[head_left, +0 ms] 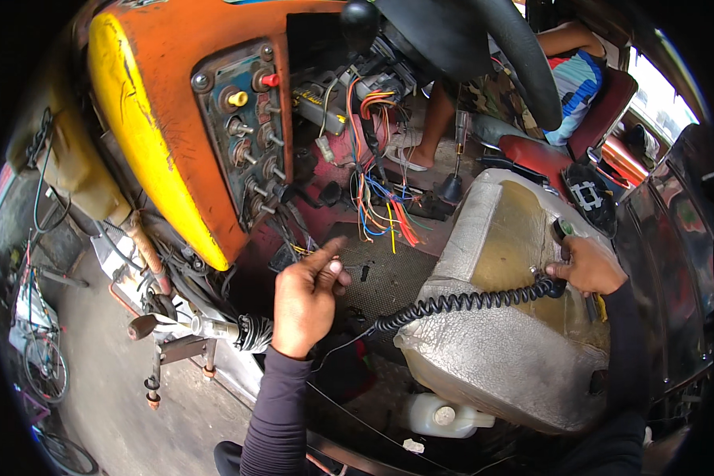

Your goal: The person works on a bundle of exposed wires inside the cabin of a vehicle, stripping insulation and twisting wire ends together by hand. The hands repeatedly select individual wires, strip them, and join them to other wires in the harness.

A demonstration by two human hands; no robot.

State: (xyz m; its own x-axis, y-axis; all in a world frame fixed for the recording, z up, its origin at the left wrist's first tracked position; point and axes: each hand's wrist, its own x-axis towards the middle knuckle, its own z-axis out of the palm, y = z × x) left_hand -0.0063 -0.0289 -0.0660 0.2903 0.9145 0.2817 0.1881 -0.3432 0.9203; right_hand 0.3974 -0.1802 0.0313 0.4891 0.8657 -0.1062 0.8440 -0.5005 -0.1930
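My left hand (305, 305) is raised over the cab floor. Its index finger points forward and its thumb presses against the other fingers; whatever is pinched there is too small to make out. On the right, my right hand (591, 268) curls its fingers around the end of a black coiled cord (468, 303), above a worn silver cover (492, 341). A black piece (562, 230) shows just above those fingers. From the cord's other end a thin wire runs down below my left hand. Loose coloured wires (377, 190) hang ahead, under the steering wheel (523, 63).
An orange and yellow panel (163, 103) with switches and knobs stands at left. A gear lever (454, 163) rises ahead, near a seated person's leg (436, 127). A yellow-handled tool (599, 308) lies beside my right wrist. Low down sits a whitish plastic jug (444, 416).
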